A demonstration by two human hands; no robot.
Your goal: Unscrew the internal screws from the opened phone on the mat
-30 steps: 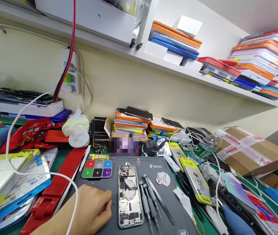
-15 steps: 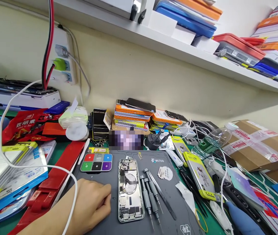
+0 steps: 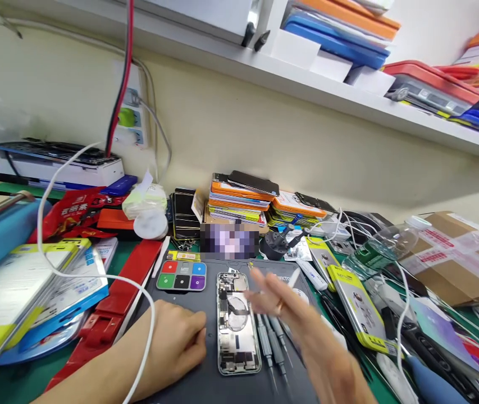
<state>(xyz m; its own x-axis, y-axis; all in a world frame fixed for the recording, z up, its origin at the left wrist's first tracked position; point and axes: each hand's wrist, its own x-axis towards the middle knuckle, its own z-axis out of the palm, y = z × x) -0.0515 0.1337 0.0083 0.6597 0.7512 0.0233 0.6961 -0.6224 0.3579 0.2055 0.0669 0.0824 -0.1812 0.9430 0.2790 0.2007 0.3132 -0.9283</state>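
An opened phone [image 3: 237, 324] with its insides showing lies on a dark grey work mat [image 3: 205, 387]. My left hand [image 3: 176, 345] rests on the mat just left of the phone, fingers curled loosely with nothing visible in them. My right hand [image 3: 293, 320] hovers blurred over the mat right of the phone, fingers spread, above several screwdrivers [image 3: 270, 348]. A ring shows on one finger. A small tray of coloured squares [image 3: 181, 276] sits at the mat's far left corner.
A white cable [image 3: 96, 278] loops across the left side and over my left forearm. Red holders [image 3: 113, 314], packaged boxes [image 3: 20, 286], stacked phone cases [image 3: 239, 202], a plastic bottle [image 3: 374, 252] and a cardboard box [image 3: 454, 252] crowd the bench. A shelf [image 3: 349, 106] hangs overhead.
My right hand has come into view from the lower right and now hovers over the screwdrivers. The left hand stays beside the phone. The camera shifted slightly left.
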